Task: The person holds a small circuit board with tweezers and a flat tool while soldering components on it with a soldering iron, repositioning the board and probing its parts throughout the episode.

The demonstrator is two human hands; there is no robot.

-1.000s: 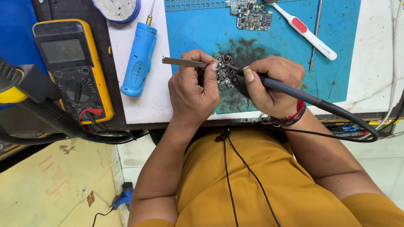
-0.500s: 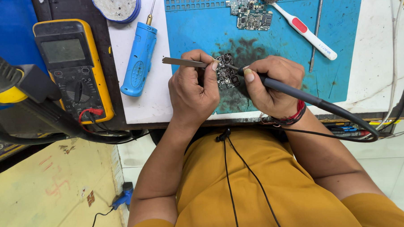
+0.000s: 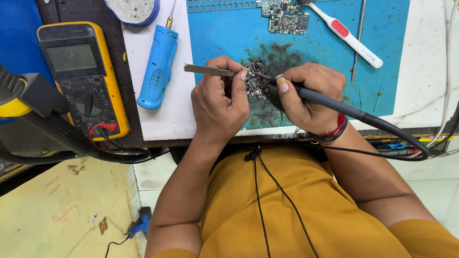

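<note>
My left hand (image 3: 219, 105) grips metal tweezers (image 3: 207, 70), whose tips rest on a small dark circuit board (image 3: 258, 84). The board lies on a stained blue work mat (image 3: 308, 55). My right hand (image 3: 309, 93) holds a black soldering iron (image 3: 340, 106) like a pen, its tip touching the board's top edge. The iron's thick black cable runs off to the right past my wrist, which wears a red thread band.
A yellow multimeter (image 3: 83, 78) and a blue pen-shaped tool (image 3: 157, 65) lie to the left. Another circuit board (image 3: 285, 17), a white and red brush (image 3: 344, 31) and a thin metal rod (image 3: 359, 30) sit at the mat's far side. A round tin (image 3: 132, 8) is at the back.
</note>
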